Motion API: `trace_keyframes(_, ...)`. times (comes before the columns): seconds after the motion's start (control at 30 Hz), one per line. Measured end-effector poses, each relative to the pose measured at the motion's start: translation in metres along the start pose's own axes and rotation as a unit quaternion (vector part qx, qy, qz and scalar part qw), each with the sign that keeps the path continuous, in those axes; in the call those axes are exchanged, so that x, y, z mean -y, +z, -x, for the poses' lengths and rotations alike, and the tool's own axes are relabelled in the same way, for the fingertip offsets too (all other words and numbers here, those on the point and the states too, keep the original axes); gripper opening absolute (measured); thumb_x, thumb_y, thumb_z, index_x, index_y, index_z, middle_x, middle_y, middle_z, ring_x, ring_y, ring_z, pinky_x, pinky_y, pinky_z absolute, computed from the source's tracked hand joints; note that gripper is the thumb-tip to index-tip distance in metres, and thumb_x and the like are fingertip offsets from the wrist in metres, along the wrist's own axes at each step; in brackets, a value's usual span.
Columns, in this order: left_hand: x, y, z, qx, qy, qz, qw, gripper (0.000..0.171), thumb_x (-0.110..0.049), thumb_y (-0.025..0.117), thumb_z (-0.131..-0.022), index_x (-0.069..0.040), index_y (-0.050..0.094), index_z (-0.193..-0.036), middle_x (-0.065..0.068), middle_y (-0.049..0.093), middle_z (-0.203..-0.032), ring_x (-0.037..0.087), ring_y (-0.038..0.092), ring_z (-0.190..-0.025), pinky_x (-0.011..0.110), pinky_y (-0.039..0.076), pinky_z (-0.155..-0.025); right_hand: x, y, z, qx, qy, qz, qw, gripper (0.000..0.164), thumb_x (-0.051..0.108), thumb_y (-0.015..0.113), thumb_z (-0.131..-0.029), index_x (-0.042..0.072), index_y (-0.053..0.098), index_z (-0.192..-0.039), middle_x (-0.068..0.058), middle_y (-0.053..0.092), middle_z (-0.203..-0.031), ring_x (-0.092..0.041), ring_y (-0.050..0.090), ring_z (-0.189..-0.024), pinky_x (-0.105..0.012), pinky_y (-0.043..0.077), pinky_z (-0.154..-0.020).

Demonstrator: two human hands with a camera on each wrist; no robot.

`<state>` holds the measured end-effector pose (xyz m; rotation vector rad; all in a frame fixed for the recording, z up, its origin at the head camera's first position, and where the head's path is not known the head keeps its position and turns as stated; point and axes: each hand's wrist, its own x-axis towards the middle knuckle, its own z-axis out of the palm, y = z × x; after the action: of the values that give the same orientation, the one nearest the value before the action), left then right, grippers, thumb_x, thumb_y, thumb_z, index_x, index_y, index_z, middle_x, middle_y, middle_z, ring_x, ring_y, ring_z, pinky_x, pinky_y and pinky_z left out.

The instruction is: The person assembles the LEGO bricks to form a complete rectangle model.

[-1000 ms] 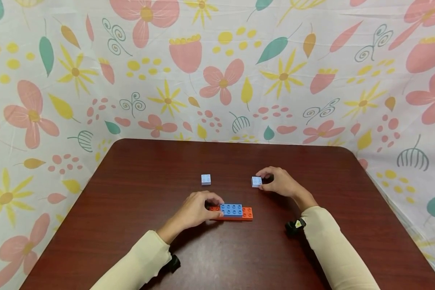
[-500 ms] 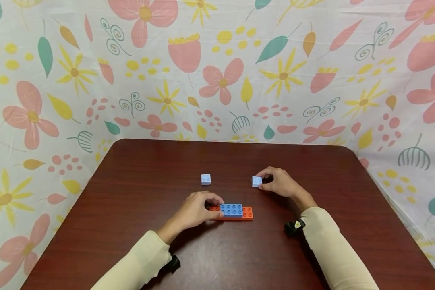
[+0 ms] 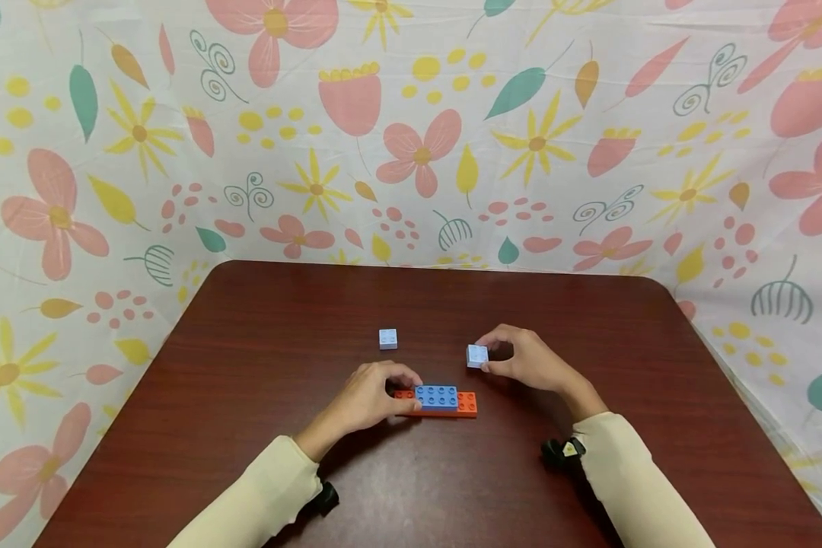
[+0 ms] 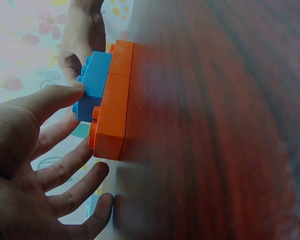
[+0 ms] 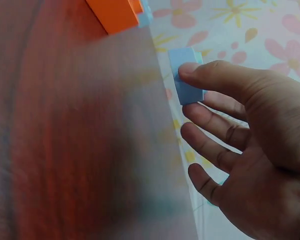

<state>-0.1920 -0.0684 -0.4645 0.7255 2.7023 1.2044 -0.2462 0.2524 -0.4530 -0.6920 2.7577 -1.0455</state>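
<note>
In the head view, a blue building brick sits on top of two orange-red bricks laid end to end; the left wrist view shows the seam between them. My left hand pinches the blue brick at its left end, the thumb on the near side and a finger on the far side. To the right and farther back, my right hand holds a small pale blue brick between thumb and fingertips. The right wrist view shows the thumb pressed flat on the side of this brick.
A second small pale blue brick rests on the dark brown table, behind the left hand. A white cloth with printed flowers hangs along the table's far edge and both sides.
My right hand has moved a little to the left and nearer with the pale blue brick. The left hand stays in place on the blue brick.
</note>
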Motion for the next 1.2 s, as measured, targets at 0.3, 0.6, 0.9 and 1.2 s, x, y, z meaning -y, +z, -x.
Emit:
trace_keyframes(0.3, -0.001, -0.001, 0.002, 0.002, 0.001, 0.0, 1.0, 0.023, -0.031, 0.087, -0.083, -0.026, 0.077, -0.103, -0.007, 0.077, -0.1, 0.011, 0.069, -0.096, 0.033, 0.053, -0.086, 0.016, 0.008, 0.017, 0.024, -0.041, -0.006, 0.999, 0.032, 0.019, 0.085, -0.086, 0.021, 0.073, -0.116, 0.006, 0.069, -0.105, -0.021, 0.064, -0.096, -0.035, 0.057, -0.084)
trace_keyframes(0.6, 0.0, 0.0, 0.001, -0.003, -0.008, 0.001, 1.0, 0.024, -0.033, 0.088, -0.082, -0.027, 0.077, -0.102, -0.009, 0.076, -0.099, 0.009, 0.069, -0.096, 0.033, 0.052, -0.087, 0.031, 0.011, 0.028, 0.059, -0.068, -0.005, 0.996, 0.031, 0.023, 0.085, -0.086, 0.025, 0.073, -0.115, 0.01, 0.068, -0.104, -0.02, 0.065, -0.096, -0.037, 0.058, -0.087)
trace_keyframes(0.9, -0.002, -0.001, 0.0, 0.002, -0.008, 0.0, 1.0, 0.024, -0.033, 0.088, -0.082, -0.026, 0.077, -0.102, -0.009, 0.076, -0.099, 0.01, 0.069, -0.095, 0.033, 0.052, -0.087, 0.032, 0.014, 0.034, 0.057, -0.073, 0.003, 0.996, 0.031, 0.024, 0.085, -0.086, 0.026, 0.073, -0.115, 0.012, 0.067, -0.103, -0.018, 0.065, -0.096, -0.034, 0.057, -0.087)
trace_keyframes(1.2, -0.002, 0.0, 0.001, 0.004, -0.01, 0.003, 0.9999, 0.023, -0.034, 0.088, -0.082, -0.028, 0.076, -0.101, -0.011, 0.075, -0.098, 0.008, 0.068, -0.093, 0.031, 0.051, -0.084, 0.036, 0.02, 0.036, 0.058, -0.081, 0.021, 0.995, 0.031, 0.021, 0.085, -0.085, 0.023, 0.073, -0.113, 0.011, 0.067, -0.103, -0.016, 0.066, -0.096, -0.035, 0.058, -0.086)
